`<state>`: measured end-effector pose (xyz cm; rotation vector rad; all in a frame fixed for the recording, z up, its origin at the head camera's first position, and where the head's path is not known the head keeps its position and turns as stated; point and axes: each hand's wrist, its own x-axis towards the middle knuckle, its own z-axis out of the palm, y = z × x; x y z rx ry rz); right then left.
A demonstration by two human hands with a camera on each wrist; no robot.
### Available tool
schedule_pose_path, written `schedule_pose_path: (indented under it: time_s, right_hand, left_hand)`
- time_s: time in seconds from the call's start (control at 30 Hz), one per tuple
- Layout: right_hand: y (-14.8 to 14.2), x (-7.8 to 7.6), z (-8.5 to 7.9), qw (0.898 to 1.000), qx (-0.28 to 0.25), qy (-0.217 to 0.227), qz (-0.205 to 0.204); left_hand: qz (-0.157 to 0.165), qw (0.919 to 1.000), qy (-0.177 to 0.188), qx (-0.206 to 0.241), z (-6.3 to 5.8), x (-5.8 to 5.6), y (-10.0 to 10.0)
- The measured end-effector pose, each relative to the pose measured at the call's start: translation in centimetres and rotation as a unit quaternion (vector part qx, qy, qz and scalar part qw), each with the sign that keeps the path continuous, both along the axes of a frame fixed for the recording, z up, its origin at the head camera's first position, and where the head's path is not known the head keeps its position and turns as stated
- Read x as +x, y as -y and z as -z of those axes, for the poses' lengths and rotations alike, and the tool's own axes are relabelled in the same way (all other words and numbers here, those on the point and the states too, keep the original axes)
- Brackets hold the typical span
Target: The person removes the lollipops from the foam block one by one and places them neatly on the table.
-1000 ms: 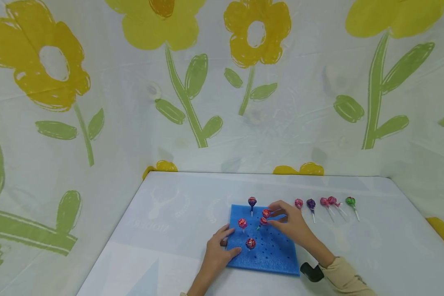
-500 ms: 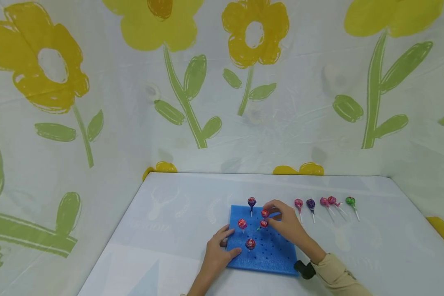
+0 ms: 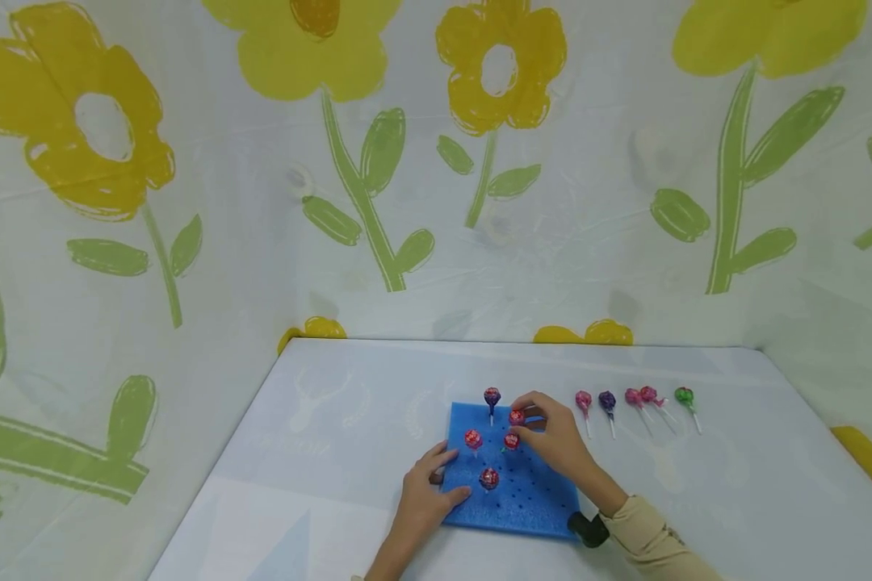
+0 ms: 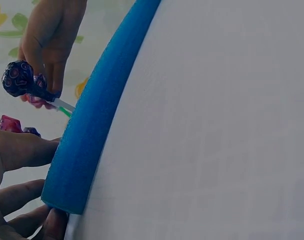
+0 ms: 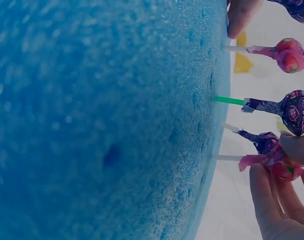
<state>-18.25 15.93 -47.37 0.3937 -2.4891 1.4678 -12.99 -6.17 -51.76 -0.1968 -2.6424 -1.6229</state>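
A blue foam board [image 3: 530,500] dotted with small holes lies on the table, several wrapped lollipops standing in it. My right hand [image 3: 552,436] pinches the head of a pink-wrapped lollipop [image 5: 284,167] near the board's far side; its white stick reaches the foam. Just in front stands a lollipop on a green stick [image 5: 229,100]. A purple lollipop [image 3: 492,395] rises at the far edge, with red ones [image 3: 473,438] to the left and nearer the front [image 3: 489,478]. My left hand [image 3: 425,492] grips the board's left edge, thumb on top, fingers against the side.
Loose lollipops lie in a row to the right of the board: pink [image 3: 584,399], purple [image 3: 607,402], a pink pair [image 3: 633,396] and green [image 3: 685,395]. A flower-printed curtain [image 3: 596,242] hangs behind the white table [image 3: 334,468].
My right hand has moved a little to the left, and its thumb and finger now close round the pink lollipop's head. My left hand keeps its place on the board.
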Motion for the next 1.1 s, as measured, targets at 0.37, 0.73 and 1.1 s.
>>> schedule_pose_path:
  time_s: [0.37,0.73,1.1]
  right_hand:
    - [-0.3,0.1,-0.7,0.999,-0.019,-0.026,0.029]
    - [-1.1,0.2,-0.9,0.991,-0.034,-0.123,0.029]
    - [-4.0,-2.4,4.0,0.986,0.008,-0.155,0.068]
  left_hand:
    - [0.005,1.0,0.003,-0.001,-0.1,0.0,0.3]
    - [0.004,1.0,0.004,-0.001,-0.1,0.1,0.3]
    - [0.005,1.0,0.003,0.003,-0.3,0.2,0.1]
